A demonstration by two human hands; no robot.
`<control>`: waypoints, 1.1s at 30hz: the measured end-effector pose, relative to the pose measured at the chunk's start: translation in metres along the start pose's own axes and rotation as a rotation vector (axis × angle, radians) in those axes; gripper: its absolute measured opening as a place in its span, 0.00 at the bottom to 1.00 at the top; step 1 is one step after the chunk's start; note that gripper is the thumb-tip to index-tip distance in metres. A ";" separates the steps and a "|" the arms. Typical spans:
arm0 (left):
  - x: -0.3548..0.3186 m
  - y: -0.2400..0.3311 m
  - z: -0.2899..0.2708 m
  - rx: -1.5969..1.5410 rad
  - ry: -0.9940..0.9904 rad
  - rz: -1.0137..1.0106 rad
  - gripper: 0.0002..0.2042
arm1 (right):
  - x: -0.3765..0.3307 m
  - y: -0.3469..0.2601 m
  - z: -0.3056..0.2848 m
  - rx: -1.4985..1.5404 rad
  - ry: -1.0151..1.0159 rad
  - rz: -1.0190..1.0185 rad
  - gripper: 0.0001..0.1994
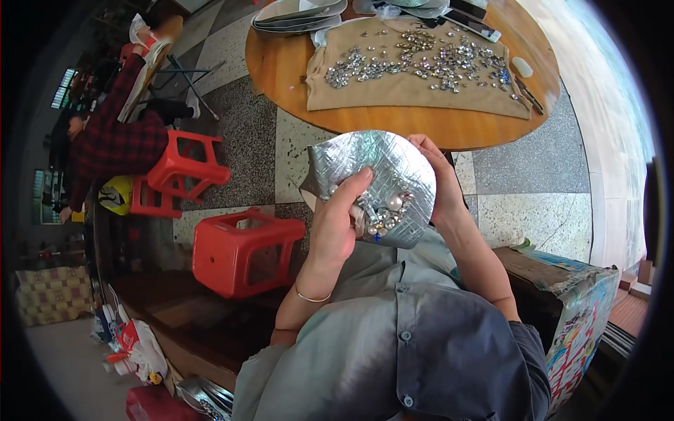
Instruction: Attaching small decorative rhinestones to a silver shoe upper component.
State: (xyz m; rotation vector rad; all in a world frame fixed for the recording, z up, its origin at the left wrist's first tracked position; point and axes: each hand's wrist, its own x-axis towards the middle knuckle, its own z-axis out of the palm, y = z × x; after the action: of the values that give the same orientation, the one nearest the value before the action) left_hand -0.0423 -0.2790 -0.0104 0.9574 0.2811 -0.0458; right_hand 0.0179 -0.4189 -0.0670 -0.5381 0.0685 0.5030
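A silver, crosshatched piece of sheet material (400, 158) with a rounded edge is held up in front of my chest. A cluster of clear rhinestones and a pearl-like bead (394, 203) sits on its lower part. My left hand (338, 217) grips the piece from the left, thumb pressed on its front face. My right hand (444, 179) holds the right edge, with most of its fingers hidden behind the material. Beyond the piece, loose rhinestones (414, 59) lie scattered on a tan cloth (393, 97).
The cloth covers part of a round wooden table (281, 70). Stacked silver-grey pieces (295, 17), a phone (474, 27) and tweezers (530, 97) lie around it. Red stools (242, 252) stand at left, near a person in a checked shirt (116, 140). A cardboard box (576, 316) is at right.
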 end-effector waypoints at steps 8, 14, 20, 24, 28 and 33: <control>-0.002 -0.005 -0.006 -0.015 0.009 -0.008 0.14 | -0.011 -0.011 0.009 -0.101 -0.020 -0.055 0.06; 0.000 -0.007 -0.007 0.036 0.041 0.035 0.14 | -0.022 -0.025 0.018 -0.435 0.003 -0.211 0.07; -0.002 -0.003 -0.001 0.082 0.078 0.073 0.13 | -0.021 -0.016 0.012 -0.441 -0.024 -0.156 0.06; -0.002 0.001 0.001 0.013 0.047 0.046 0.14 | -0.019 -0.012 0.010 -0.342 -0.031 -0.087 0.06; -0.002 0.000 0.001 0.012 0.087 0.054 0.13 | -0.021 -0.009 0.012 -0.371 -0.021 -0.154 0.07; 0.001 -0.003 -0.005 -0.089 0.076 -0.021 0.12 | -0.028 -0.009 0.018 -0.554 -0.006 -0.326 0.07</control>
State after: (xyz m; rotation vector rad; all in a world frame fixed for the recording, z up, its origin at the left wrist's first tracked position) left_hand -0.0428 -0.2763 -0.0155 0.8691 0.3604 -0.0166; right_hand -0.0034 -0.4290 -0.0416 -1.0689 -0.1680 0.1968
